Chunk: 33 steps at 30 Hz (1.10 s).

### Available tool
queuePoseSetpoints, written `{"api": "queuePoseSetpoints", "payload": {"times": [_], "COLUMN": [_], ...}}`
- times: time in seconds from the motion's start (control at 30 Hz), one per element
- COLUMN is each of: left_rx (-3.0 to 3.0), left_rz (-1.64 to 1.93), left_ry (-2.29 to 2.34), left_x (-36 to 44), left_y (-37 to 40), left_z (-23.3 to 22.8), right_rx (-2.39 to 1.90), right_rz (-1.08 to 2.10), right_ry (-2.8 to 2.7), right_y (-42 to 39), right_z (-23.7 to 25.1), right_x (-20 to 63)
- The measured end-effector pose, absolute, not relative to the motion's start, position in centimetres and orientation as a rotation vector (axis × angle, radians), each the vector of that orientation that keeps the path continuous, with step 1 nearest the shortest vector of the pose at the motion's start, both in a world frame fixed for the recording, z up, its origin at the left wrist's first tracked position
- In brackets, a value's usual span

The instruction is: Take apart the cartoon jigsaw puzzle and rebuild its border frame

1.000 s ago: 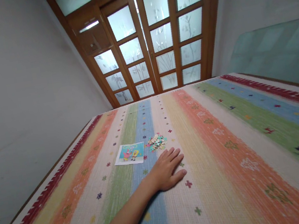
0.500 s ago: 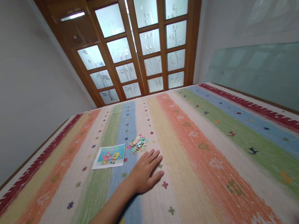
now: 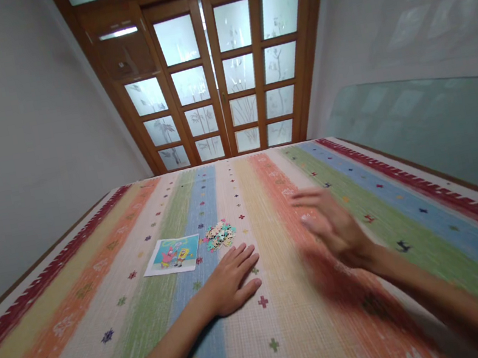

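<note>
My left hand (image 3: 234, 280) lies flat on the striped tablecloth (image 3: 291, 318), fingers spread, and holds nothing. Just beyond its fingertips is a small heap of jigsaw puzzle pieces (image 3: 220, 236), with pale backs and some pink and teal faces. To the left of the heap lies a picture card (image 3: 173, 255) showing a pink starfish and a yellow sponge cartoon figure on blue. My right hand (image 3: 333, 224) hovers above the orange stripe, slightly blurred. Its fingers are extended and apart, with nothing seen in them.
Wooden doors with frosted panes (image 3: 216, 78) stand behind the table's far edge. A grey wall (image 3: 16, 119) rises on the left. On the right, a pale green panel (image 3: 431, 114) runs along the wall beside the table.
My right hand has come in from the lower right corner and is now raised over the middle right of the cloth. The left hand stays in place; the view has shifted slightly.
</note>
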<state>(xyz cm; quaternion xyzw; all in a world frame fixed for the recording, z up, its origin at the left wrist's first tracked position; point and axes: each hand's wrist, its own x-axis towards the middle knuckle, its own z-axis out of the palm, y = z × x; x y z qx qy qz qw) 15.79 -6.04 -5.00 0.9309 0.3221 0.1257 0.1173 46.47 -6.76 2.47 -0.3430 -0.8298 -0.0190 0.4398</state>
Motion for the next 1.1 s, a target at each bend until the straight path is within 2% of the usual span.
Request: {"api": "queuePoseSetpoints", "payload": {"times": [0.17,0.3,1.1], "left_rx": [2.725,2.726,2.752], "left_rz": [0.325,0.324,0.367], "left_ry": [0.962,0.956,0.934], "left_x": [15.9,15.9,15.7], "left_y": [-6.1,-6.1,-5.8], "left_z": [-4.6,-4.6,-5.3], "right_rx": [-1.017,-1.119,-1.217], "right_rz": [0.194,0.311,0.337], "right_ry": [-2.592,-2.679,-2.627], "right_y": [-6.0,-6.3,-7.7], "right_z": [-2.8,-5.0,-5.2], "right_x": [45.1,45.2,45.5]}}
